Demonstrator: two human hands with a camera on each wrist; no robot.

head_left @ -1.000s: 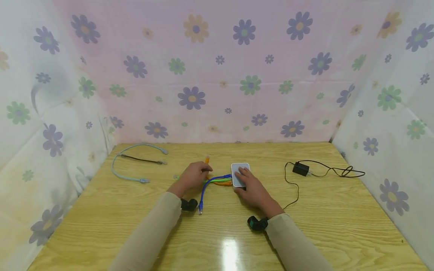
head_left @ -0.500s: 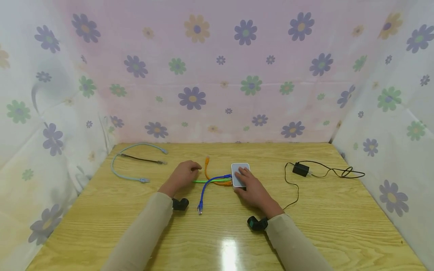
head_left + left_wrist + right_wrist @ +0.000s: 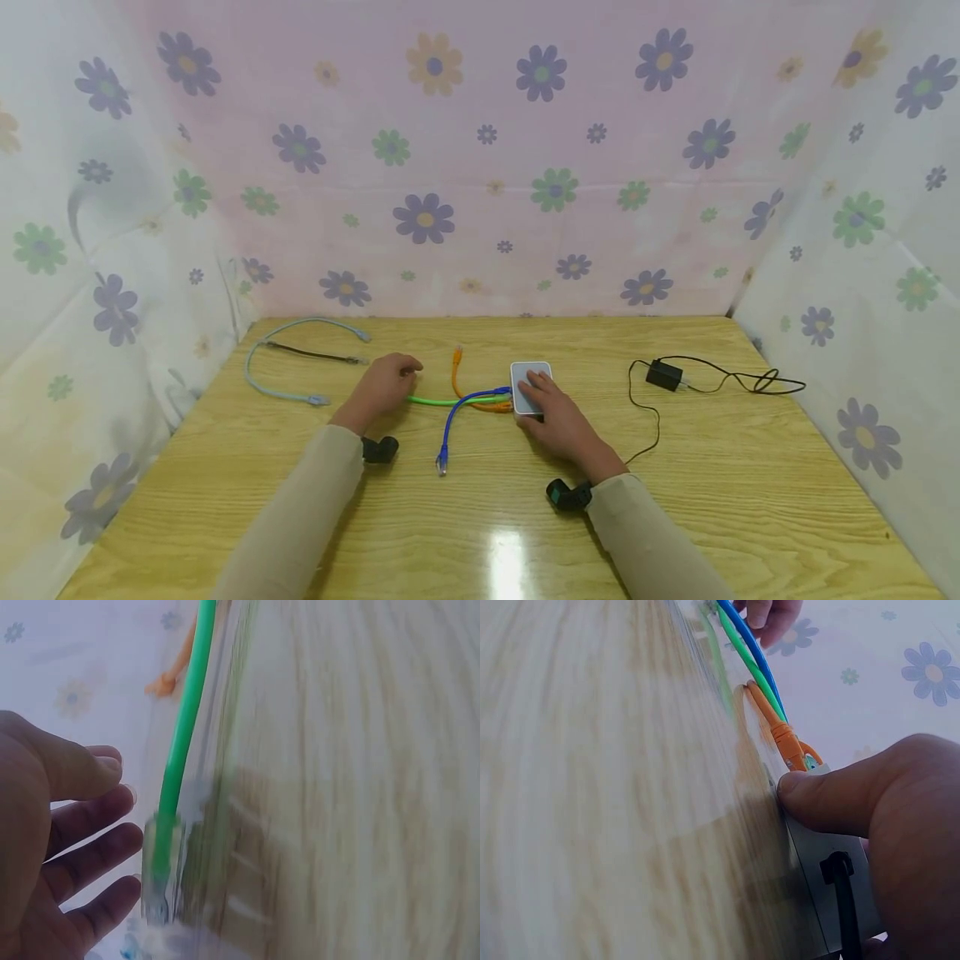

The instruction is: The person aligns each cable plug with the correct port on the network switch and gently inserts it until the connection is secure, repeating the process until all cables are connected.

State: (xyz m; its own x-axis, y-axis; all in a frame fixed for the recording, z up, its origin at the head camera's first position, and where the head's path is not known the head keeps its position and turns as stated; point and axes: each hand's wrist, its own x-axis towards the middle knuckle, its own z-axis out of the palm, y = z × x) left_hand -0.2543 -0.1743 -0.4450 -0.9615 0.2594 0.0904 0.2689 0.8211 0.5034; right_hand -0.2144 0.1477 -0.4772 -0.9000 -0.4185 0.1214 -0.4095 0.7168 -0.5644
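Under my right hand (image 3: 558,421) sits a small white network switch (image 3: 519,398) with a grey top. My fingers lie over its top, and the thumb presses its near side, as the right wrist view shows. Blue (image 3: 450,425), green (image 3: 431,402) and orange (image 3: 456,379) network cables run into its left side. Beside the free end of the green cable is my left hand (image 3: 384,385), its fingers loosely bent and holding nothing. In the left wrist view the green cable's clear plug (image 3: 161,870) is close to those fingertips; whether they touch it I cannot tell.
At the back left lie a pale blue network cable (image 3: 258,382) and a short dark cable (image 3: 311,353). A black power adapter (image 3: 664,375) with its thin cord rests on the right. Flowered cloth (image 3: 487,167) encloses the wooden table (image 3: 465,533).
My left hand has let go of the orange cable and moved left along the green cable to its end. The right hand and the switch have stayed in place.
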